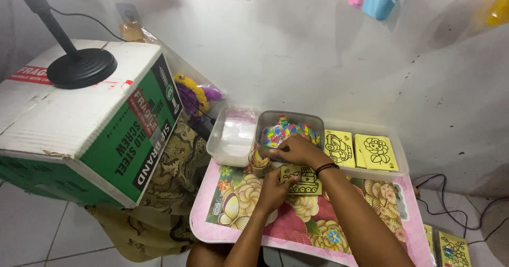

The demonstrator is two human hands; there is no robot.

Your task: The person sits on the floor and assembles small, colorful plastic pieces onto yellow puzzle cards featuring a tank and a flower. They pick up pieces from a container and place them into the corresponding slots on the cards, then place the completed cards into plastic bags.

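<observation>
My left hand (274, 190) holds a small yellow card (303, 180) with a black outline drawing of a tank, just above a pink floral lap table (228, 203). My right hand (298, 150) rests fingers curled at the front edge of a clear tub (289, 120) filled with small multicoloured packets; whether it pinches anything I cannot tell. Just left of that hand stands a small yellowish bundle (259, 163). Two more yellow outline cards, a car (338, 147) and a flower (376, 152), lie in a shallow clear tray (401, 161) to the right.
A clear plastic box (233, 135) with a lid sits left of the tub. A large white and green cardboard carton (90, 124) carries a black round stand base (81, 67). Patterned cloth (177, 166) hangs beside it. More yellow cards (450, 248) lie on the floor at the right.
</observation>
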